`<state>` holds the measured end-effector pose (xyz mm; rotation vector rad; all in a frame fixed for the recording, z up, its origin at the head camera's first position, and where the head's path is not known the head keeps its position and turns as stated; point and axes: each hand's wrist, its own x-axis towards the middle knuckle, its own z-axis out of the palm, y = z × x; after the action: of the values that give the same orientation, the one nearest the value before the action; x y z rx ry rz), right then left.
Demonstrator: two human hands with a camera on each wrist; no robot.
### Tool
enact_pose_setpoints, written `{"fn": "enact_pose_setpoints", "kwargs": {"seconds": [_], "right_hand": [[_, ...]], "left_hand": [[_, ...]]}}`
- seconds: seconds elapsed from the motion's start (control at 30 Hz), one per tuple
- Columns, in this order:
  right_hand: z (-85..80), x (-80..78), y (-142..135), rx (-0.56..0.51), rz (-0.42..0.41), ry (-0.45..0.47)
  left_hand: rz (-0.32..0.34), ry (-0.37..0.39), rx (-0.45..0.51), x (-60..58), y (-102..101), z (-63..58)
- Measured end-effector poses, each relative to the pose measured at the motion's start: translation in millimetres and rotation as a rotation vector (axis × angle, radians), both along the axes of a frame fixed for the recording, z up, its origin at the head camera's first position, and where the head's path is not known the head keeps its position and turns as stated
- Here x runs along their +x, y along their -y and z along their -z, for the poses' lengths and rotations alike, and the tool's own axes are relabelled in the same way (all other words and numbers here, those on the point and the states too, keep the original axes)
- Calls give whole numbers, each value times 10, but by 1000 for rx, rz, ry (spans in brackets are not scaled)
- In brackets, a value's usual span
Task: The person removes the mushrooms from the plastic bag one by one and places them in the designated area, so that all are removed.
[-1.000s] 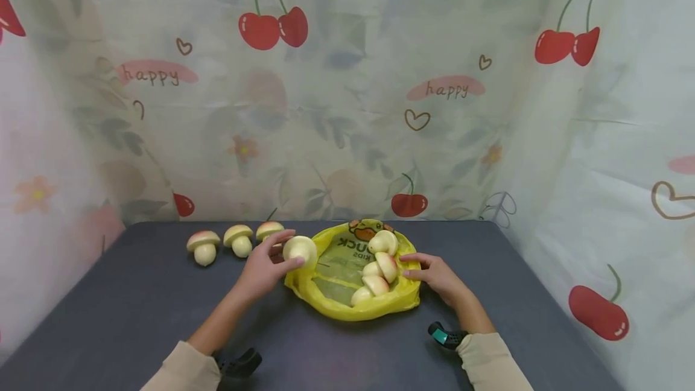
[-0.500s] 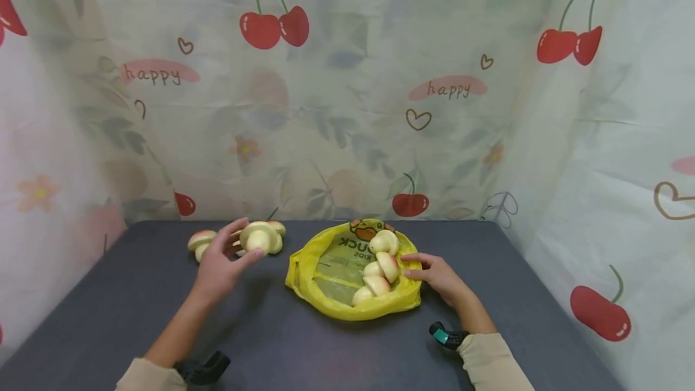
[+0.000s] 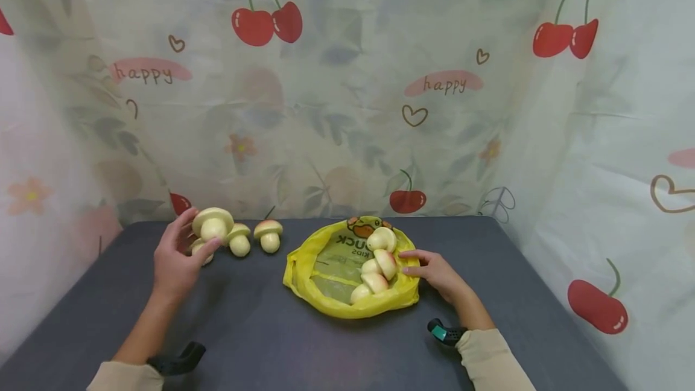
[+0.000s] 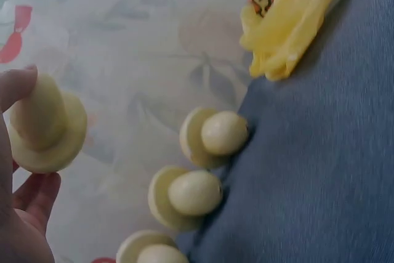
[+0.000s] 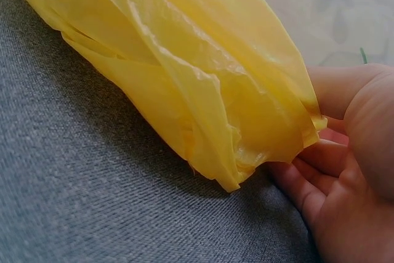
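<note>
My left hand (image 3: 176, 261) holds a cream mushroom (image 3: 213, 224) up at the far left of the table, stem toward me, between thumb and fingers. Three similar mushrooms with reddish-topped caps stand in a row at the back; the leftmost is partly hidden behind the hand, then come a middle mushroom (image 3: 239, 241) and a right mushroom (image 3: 268, 236). The left wrist view shows the held mushroom (image 4: 42, 121) apart from the row. My right hand (image 3: 437, 273) pinches the right rim of a yellow plastic bag (image 3: 353, 311), which lies mouth up with three mushrooms inside along its right side.
The dark grey table (image 3: 304, 355) ends at a printed curtain (image 3: 336, 137) behind and at both sides. The bag's folded left corner (image 3: 292, 270) sticks out toward the row. Black wrist straps (image 3: 176, 359) sit on both forearms.
My left hand has carried the mushroom leftward from beside the bag's left rim, past the row, to its left end. The right hand has stayed at the bag's rim.
</note>
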<state>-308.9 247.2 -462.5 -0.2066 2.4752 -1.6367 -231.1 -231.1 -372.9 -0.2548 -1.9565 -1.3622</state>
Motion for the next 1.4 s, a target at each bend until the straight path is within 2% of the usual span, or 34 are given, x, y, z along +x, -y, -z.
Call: {"fn": "enact_pose_setpoints", "kwargs": {"seconds": [0.17,0.27,0.63,0.8,1.07,1.27,1.4], "right_hand": [[1,-9,-3,1,1,-1],[2,-9,-6,-8,2,-3],[4,-20,-19,-12,1,-9],[-8,-4,-17,-10,-2,-3],[-27,17,-8,-21,-27,-18],[-25,4,-10,-11,-15,-8],[0,-13,-8,-10,-2,-1]], "left_hand": [[-89,-113,-46,-148,242,231],[-149,-147,-96,-235,387,364],[-209,-166,-124,-256,635,532],[-271,-98,-144,-271,751,616],[-326,39,-163,-302,966,788],[-348,176,-178,-312,1077,853],[-372,215,-220,-326,1138,883]]}}
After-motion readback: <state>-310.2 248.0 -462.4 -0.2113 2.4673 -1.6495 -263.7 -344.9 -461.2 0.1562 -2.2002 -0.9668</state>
